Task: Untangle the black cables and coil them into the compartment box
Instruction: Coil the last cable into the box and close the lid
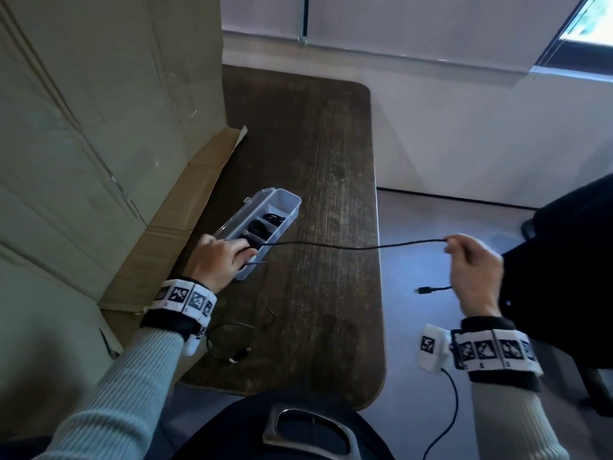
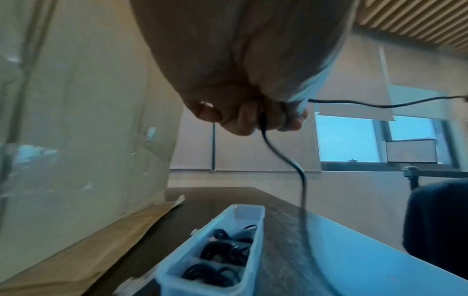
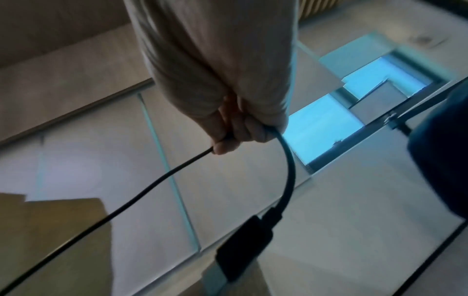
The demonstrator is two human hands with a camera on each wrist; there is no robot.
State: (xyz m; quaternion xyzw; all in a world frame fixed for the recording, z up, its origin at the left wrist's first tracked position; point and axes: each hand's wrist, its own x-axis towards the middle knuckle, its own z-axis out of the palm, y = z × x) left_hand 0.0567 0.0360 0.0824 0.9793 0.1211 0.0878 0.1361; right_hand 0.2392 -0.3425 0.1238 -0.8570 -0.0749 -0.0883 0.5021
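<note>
A black cable (image 1: 358, 246) is stretched taut between both hands, so this looks like straightening before coiling. The left hand (image 1: 220, 257) grips one end at the near end of the compartment box (image 1: 288, 198); the right hand (image 1: 472, 263) pinches the other, well right of the box, off the counter (image 1: 331, 161). Next, I judge, comes winding loops into a compartment. Another cable (image 1: 238, 340) lies nearer than the box. No readable writing shows.

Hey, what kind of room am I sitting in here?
Probably an office or workroom: a dark wooden table, windows with roller blinds, and a large flattened cardboard box leaning beside the table.
</note>
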